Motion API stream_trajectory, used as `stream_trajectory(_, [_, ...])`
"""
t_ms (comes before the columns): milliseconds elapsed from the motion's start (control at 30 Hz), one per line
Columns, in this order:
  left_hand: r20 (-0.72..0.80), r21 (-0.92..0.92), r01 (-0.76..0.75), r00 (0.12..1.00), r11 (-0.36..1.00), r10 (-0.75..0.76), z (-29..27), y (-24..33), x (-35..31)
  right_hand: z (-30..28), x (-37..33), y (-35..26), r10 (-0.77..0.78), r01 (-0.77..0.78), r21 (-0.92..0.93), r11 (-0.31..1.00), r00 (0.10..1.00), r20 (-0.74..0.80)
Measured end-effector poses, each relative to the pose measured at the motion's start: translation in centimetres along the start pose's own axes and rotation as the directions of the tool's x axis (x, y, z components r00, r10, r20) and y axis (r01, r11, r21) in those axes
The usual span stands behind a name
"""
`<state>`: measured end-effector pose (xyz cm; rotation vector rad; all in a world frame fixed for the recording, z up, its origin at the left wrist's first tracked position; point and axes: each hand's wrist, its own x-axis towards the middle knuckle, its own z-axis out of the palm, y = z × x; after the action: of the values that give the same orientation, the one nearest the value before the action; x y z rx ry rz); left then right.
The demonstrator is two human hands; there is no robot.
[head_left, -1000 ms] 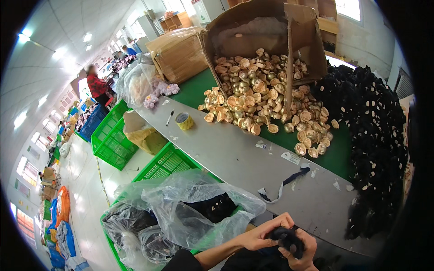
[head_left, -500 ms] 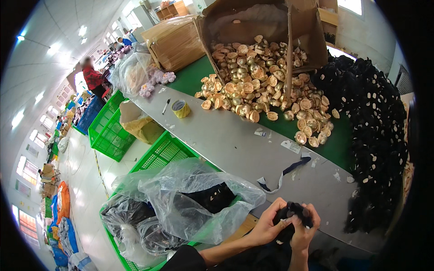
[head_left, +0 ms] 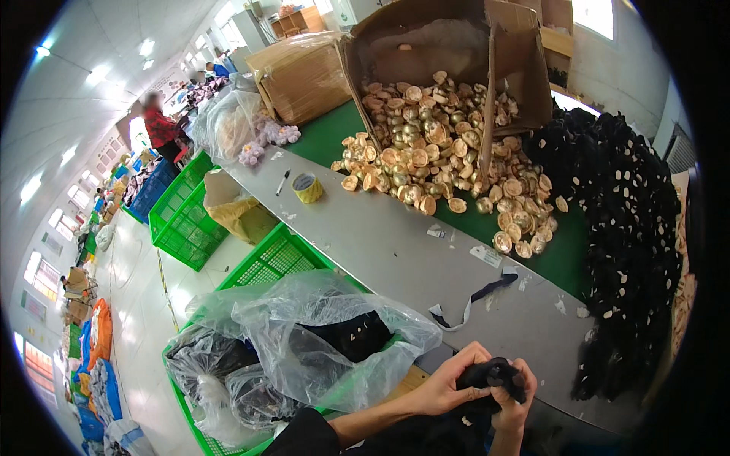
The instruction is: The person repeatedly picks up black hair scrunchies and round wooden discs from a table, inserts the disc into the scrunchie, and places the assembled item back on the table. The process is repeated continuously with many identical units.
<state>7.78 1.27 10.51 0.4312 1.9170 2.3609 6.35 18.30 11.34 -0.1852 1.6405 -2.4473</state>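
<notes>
Both my hands grip one small black fuzzy piece, like a plush part, at the near edge of the table. My left hand has its fingers closed around the left side of the black plush piece. My right hand pinches its right side, thumb near the left thumb. Folds of the fabric and my fingers hide part of it. More dark material with a pale spot lies below my hands. A heap of black plush pieces with pale oval patches covers the table's right end.
Gold half-shells spill from an open cardboard box across the green mat. On the grey table lie a yellow tape roll, a pen and a dark strip. Clear bags fill a green crate at left.
My hands have turned the black plush piece slightly, and it now looks smoother and more stretched out between them. The view has shifted a little.
</notes>
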Motion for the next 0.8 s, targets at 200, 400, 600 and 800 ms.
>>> stream_trajectory(200, [-0.225,0.153,0.030,0.974,0.988,0.005,1.7,-0.9,-0.4,2.0,0.3,1.1,-0.008,0.045,0.129,0.991,0.962,-0.274])
stream_trajectory(400, [-0.410,0.370,0.106,0.910,0.923,0.060,1.4,0.1,-0.4,4.9,1.6,2.1,0.103,0.002,0.310,0.951,0.941,-0.321])
stream_trajectory(600, [-0.475,0.478,0.067,0.859,0.876,0.193,0.8,-0.3,-1.1,6.5,2.0,2.6,0.053,0.008,0.250,0.968,0.970,-0.238])
stream_trajectory(800, [-0.343,0.508,0.040,0.926,0.861,0.160,-1.8,0.3,-1.6,4.6,2.2,3.6,-0.067,0.068,0.027,0.997,0.997,-0.042])
